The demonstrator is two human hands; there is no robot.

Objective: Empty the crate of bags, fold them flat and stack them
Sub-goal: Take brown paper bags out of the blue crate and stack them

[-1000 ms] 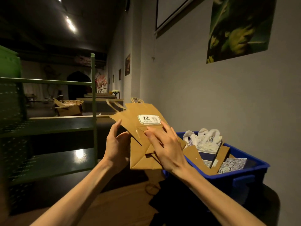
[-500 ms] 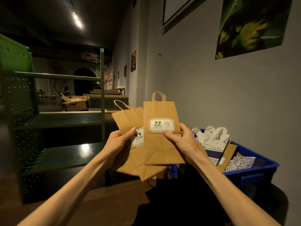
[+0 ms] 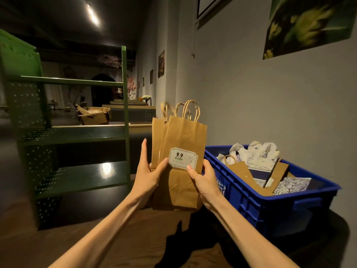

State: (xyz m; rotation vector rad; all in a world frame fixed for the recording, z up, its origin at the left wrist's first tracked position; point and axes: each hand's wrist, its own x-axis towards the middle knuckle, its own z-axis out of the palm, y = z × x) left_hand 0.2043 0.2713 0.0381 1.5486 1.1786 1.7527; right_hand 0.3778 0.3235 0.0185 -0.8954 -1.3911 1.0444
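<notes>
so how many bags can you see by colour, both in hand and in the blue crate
Flat brown paper bags held upright in both hands: at least 2
Brown paper bags in the blue plastic crate: 2
White patterned bags in the crate: at least 2
Total: at least 6

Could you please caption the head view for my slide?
Both hands hold flat kraft paper bags beside a blue crate.

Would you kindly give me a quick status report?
Left hand and right hand hold flat brown bags upright. Blue crate holds more bags. Nothing blocking.
</notes>
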